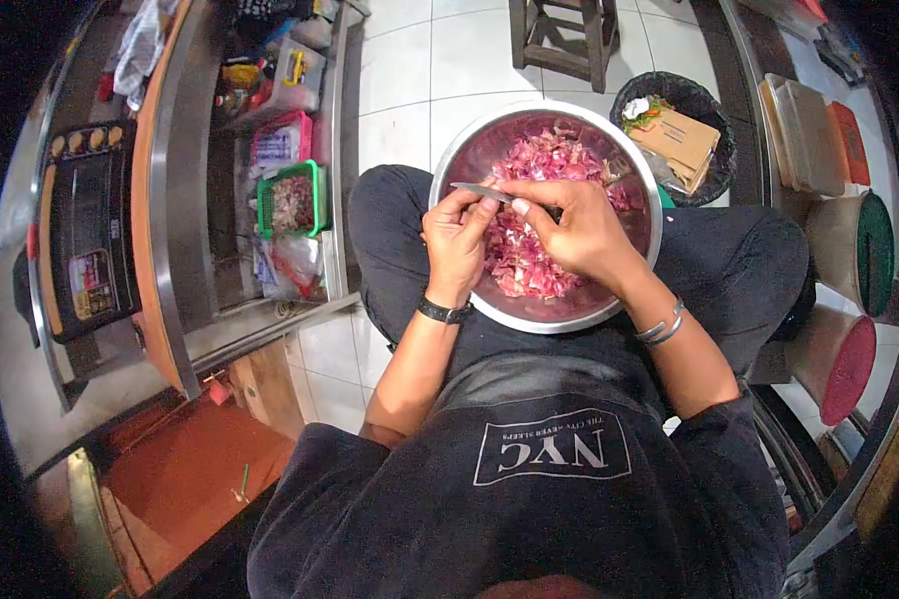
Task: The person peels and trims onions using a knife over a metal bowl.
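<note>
A wide metal bowl (pixel 448 262) rests on the person's lap, holding a heap of pink-purple shallot pieces and skins (pixel 534 265). Above it, my right hand (pixel 581 225) is closed around a small knife (pixel 479 190), whose blade points left across the fingertips of my left hand (pixel 457 240). The left fingers are pinched together under the blade. Whatever they hold is too small and covered to make out. Both hands are close together over the bowl's middle, above the heap.
A black-lined bin (pixel 726 150) with cardboard stands beyond the bowl to the right, near a wooden stool (pixel 566 45). On the left, a shelf carries a green basket (pixel 325 200) and a pink basket (pixel 303 130). Round containers (pixel 837 250) line the right side.
</note>
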The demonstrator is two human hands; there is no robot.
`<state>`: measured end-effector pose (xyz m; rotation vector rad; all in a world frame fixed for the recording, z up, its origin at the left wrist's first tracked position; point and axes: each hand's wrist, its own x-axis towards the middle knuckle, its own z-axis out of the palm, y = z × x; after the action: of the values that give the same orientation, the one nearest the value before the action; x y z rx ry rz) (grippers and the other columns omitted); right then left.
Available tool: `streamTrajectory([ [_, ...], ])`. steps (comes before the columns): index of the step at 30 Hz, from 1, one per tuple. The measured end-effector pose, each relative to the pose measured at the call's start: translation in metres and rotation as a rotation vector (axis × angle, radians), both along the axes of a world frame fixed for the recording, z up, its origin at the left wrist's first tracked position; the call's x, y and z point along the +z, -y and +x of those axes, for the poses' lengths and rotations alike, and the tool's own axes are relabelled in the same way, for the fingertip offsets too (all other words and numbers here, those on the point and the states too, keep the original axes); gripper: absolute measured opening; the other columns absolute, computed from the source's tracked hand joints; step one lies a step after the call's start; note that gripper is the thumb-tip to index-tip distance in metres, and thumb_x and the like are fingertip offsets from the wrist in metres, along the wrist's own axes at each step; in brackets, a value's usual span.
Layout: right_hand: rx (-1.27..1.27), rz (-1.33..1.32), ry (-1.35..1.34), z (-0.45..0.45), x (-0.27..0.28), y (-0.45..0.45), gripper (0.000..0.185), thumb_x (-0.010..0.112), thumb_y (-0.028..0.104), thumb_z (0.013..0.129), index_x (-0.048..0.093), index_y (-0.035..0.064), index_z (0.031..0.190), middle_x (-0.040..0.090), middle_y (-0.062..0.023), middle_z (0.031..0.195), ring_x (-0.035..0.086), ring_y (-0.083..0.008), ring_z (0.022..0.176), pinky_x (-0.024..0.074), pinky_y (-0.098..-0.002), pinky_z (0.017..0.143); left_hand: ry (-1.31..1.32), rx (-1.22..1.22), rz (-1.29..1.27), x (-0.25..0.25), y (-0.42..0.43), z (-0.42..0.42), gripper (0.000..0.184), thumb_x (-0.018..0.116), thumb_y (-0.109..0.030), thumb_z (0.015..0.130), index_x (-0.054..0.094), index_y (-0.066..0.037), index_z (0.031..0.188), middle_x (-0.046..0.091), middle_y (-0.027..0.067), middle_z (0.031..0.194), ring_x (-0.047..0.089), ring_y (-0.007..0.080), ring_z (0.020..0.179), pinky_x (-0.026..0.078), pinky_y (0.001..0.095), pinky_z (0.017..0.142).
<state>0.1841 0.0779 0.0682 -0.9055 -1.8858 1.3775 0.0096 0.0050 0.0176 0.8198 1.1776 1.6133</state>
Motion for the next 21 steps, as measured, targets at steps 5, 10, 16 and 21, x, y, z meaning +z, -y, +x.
streamTrajectory([
  [5,-0.026,-0.059,0.038,0.000,-0.002,0.001,0.027,0.066,0.017,0.092,0.075,0.0106,0.117,0.074,-0.0190,0.105,0.073,-0.0344,0.095,0.0561,-0.0382,0.084,0.009,0.008,-0.033,0.000,0.001,0.002,0.008,0.070,0.002,0.094,0.071,0.005,0.102,0.071,0.0057,0.100,0.065,0.0098,0.089,0.052,0.0235,0.081],
  [10,-0.054,-0.106,0.056,-0.001,-0.006,0.001,0.025,0.069,0.018,0.091,0.077,0.0115,0.114,0.075,-0.0184,0.097,0.075,-0.0294,0.083,0.0559,-0.0363,0.077,-0.009,-0.021,-0.016,-0.004,0.003,0.000,0.007,0.072,0.002,0.093,0.072,0.004,0.100,0.070,0.0052,0.099,0.065,0.0103,0.089,0.051,0.0234,0.081],
  [16,0.009,-0.388,-0.196,-0.003,-0.009,-0.002,0.023,0.066,0.008,0.096,0.074,0.0001,0.116,0.077,-0.0098,0.092,0.070,-0.0116,0.078,0.0548,-0.0279,0.072,0.211,-0.054,-0.087,0.013,-0.002,0.005,0.014,0.067,0.000,0.097,0.070,0.002,0.110,0.072,0.0084,0.106,0.067,0.0141,0.098,0.055,0.0293,0.087],
  [21,0.022,-0.483,-0.212,0.002,-0.005,-0.008,0.024,0.063,0.006,0.098,0.071,-0.0058,0.118,0.075,-0.0081,0.092,0.069,-0.0103,0.080,0.0548,-0.0263,0.072,0.487,-0.270,-0.058,0.002,-0.004,-0.011,0.025,0.062,-0.002,0.099,0.064,-0.001,0.123,0.072,0.0118,0.109,0.070,0.0225,0.100,0.058,0.0387,0.090],
])
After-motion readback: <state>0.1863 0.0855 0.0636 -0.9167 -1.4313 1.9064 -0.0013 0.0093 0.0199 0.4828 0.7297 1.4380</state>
